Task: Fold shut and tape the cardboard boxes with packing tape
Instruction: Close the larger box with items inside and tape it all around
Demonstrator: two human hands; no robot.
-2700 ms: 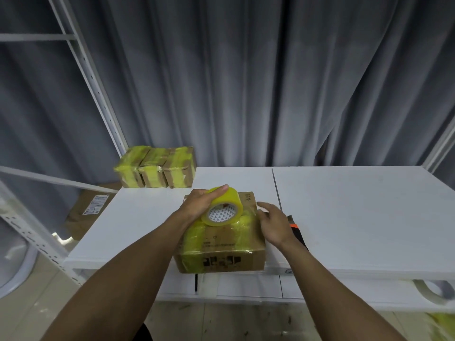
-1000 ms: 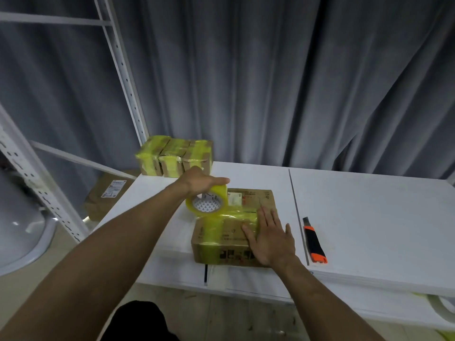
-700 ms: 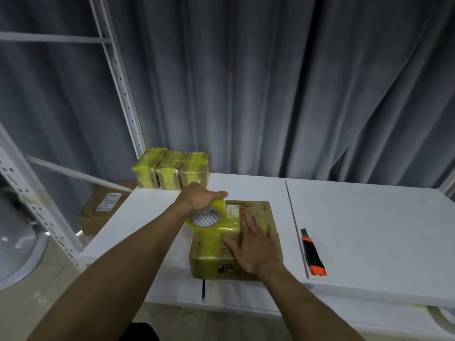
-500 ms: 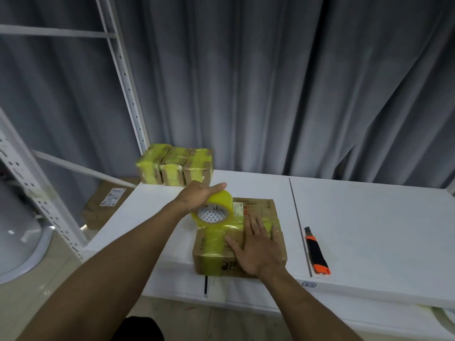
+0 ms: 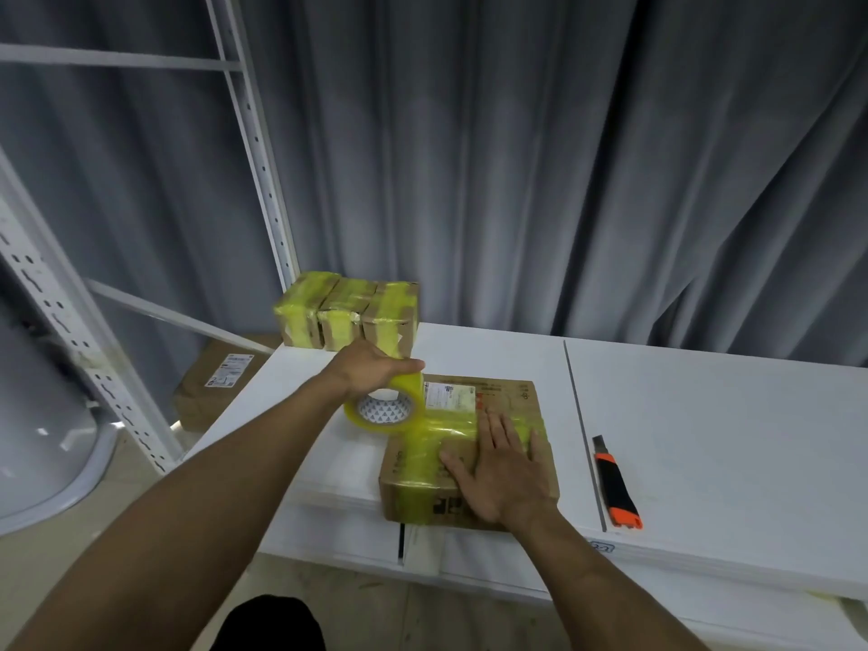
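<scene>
Gripping the packing tape roll [image 5: 386, 412] at the box's left edge, the left hand [image 5: 371, 368] curls round it — right hand [image 5: 502, 467] lies flat, fingers straight, on the cardboard box [image 5: 469, 455] near the white table [image 5: 704, 415]'s front edge. Yellowish strips cross the lid; bare tabletop right, past the box cutter [image 5: 615, 483].

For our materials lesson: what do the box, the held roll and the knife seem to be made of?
Box: matt brown cardboard, printed, with a paper label. Tape roll: glossy see-through yellowish plastic film, light patterned core. Knife: handle probably plastic, orange and black; dull grey tip looks like metal.
</scene>
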